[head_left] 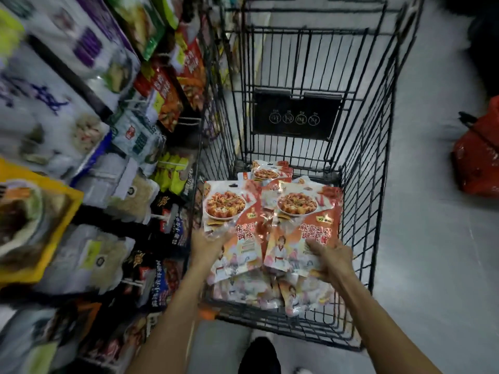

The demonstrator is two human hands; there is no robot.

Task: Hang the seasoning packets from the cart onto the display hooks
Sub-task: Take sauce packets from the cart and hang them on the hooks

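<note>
Hands worked inside black wire shopping cart (295, 116): left hand (209, 245) curled round glossy red-orange seasoning packet (229, 209), right hand (333, 261) gripped second matching packet (302, 211). Both were held above spare packets (251, 290) on cart floor.

Dim, even overhead light; heavy motion blur smears the left shelves (67, 130), wide-angle bending the cart (297, 76) edges.

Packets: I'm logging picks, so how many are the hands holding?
2: the left packet in the left hand, the right packet in the right hand, above the cart; loose packets lie beneath, some perhaps hidden.
</note>
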